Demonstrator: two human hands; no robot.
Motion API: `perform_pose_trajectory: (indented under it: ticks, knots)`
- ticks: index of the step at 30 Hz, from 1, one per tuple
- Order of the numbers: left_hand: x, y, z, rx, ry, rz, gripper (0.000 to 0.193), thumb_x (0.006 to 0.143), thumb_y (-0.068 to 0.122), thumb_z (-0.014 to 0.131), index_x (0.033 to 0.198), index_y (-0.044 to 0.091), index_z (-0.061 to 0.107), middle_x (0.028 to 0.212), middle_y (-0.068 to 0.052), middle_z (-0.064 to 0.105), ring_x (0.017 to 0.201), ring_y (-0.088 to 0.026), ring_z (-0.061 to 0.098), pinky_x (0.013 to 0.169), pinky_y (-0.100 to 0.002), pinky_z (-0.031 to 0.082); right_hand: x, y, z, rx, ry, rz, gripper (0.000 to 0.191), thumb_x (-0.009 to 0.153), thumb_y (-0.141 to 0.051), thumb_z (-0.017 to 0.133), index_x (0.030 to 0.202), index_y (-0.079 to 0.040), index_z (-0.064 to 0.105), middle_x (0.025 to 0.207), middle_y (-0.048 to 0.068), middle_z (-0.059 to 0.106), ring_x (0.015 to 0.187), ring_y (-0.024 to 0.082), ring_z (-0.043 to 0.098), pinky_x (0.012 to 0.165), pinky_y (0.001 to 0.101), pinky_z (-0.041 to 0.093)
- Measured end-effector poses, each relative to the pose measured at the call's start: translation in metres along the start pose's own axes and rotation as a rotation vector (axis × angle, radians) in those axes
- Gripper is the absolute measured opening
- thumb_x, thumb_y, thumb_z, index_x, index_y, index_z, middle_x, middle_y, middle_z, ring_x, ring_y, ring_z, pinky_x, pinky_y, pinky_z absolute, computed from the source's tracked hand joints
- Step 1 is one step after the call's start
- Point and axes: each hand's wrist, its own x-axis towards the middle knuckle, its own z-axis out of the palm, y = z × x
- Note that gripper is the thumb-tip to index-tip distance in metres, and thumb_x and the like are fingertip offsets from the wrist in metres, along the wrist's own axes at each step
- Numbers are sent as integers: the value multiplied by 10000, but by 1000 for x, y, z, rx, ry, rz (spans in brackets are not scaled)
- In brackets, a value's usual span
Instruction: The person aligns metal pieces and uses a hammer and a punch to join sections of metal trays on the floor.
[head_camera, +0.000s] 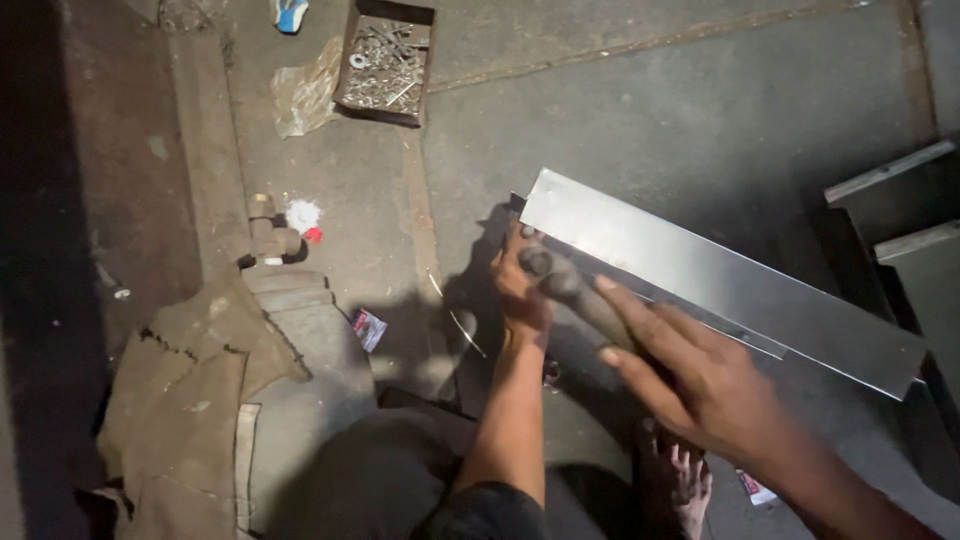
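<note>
While crouched over grey concrete floor (700, 110): long shiny folded sheet-metal strip (720, 275) lying slantwise, near end pinned under left hand (522, 285), fingers curled closed on its corner. Right hand (690, 375) wrapped tight around dark worn round tool handle (575, 290), head touching strip end. No dent or mark visible yet. Cardboard box of bolts (385, 65) well apart.
</note>
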Motion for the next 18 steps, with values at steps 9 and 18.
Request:
perform_pose_trajectory:
  ticks: [9,18]
  knots:
    - [4,14,-8,211,-7,-4,300,1043,252,529,1194,25,654,1210,-196,715,1104,-353,730,931,-429,597,30,-12,13,-59,-87,93,693,940,-342,608,1582,-246,368,1179,221,687,799,442,730,730,523,586]
    - [7,19,-5,355,-32,-7,307,956,192,583,1205,26,653,1095,-219,733,1003,-378,730,829,-424,582,30,5,23,-103,-57,110,630,940,-368,593,1524,-198,430,1142,262,679,813,482,695,713,559,566]
